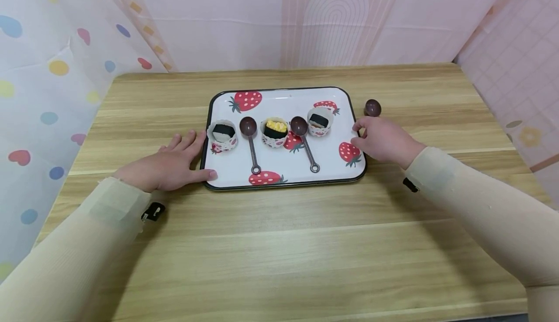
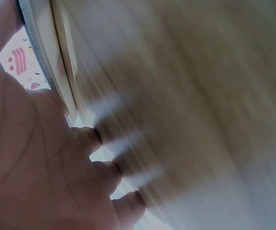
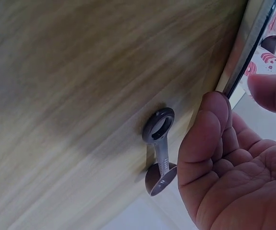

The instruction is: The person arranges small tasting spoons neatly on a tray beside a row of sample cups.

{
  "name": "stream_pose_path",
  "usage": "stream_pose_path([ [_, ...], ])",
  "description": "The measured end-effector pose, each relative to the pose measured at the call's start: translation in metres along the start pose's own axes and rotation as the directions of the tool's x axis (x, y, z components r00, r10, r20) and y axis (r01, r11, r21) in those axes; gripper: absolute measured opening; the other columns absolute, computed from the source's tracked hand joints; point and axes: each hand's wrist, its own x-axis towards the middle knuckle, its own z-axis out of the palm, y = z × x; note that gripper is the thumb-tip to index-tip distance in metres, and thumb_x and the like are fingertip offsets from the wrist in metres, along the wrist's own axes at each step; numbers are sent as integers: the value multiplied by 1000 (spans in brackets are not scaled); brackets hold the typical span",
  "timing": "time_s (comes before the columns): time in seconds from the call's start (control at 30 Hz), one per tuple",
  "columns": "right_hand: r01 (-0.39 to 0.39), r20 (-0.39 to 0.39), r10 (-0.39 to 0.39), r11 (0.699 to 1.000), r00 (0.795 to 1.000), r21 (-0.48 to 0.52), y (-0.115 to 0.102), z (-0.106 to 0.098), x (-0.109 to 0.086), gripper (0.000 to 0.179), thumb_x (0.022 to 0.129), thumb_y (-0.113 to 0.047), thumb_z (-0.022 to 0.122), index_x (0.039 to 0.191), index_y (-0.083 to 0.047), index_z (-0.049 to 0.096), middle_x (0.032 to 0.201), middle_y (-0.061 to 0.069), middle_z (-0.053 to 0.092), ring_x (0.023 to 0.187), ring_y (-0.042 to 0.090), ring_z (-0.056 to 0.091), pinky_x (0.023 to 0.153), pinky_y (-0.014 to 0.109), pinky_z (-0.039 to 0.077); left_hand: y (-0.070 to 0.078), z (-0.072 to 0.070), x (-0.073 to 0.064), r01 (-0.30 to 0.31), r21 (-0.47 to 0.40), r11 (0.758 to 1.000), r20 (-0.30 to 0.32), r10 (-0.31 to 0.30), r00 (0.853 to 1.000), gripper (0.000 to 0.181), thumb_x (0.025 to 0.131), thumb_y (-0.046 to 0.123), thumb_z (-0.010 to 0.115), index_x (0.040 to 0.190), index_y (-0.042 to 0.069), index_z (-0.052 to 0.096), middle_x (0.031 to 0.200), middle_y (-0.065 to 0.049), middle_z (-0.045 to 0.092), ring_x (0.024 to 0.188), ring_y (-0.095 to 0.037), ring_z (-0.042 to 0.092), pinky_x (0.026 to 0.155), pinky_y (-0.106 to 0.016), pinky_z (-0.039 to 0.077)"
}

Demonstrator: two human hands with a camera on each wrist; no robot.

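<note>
A white tray [image 1: 279,178] with a black rim and strawberry prints lies on the table. At its left edge, my left hand [image 1: 168,166] has its thumb over the rim and its fingers spread along the outside. My right hand [image 1: 386,140] holds the right rim, with thumb over the tray and curled fingers [image 3: 214,112] at the outer edge. Left to right in the tray are a rice ball in a paper cup [image 1: 222,138], a brown measuring spoon [image 1: 249,127], a yellow-topped sushi piece [image 1: 276,128], another measuring spoon [image 1: 299,127] and another rice ball [image 1: 319,120].
A third measuring spoon [image 1: 372,108] lies on the table beyond my right hand; its ring handle shows in the right wrist view. The wooden table [image 1: 279,254] extends around the tray. Patterned cloth [image 1: 240,21] hangs behind and at both sides.
</note>
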Motion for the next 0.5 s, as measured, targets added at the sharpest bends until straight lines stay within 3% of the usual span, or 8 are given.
stream_pose_path([
  [0.5, 1, -11, -1, 1000, 1000, 18, 2, 4, 3, 45, 102, -21, 67, 143, -7, 56, 92, 13, 64, 63, 23, 54, 56, 30, 42, -3, 1, 2, 0, 10, 1000, -12, 0, 1000, 126, 89, 89, 48, 169, 10, -8, 173, -32, -4, 155, -64, -4, 121, -81, 7],
])
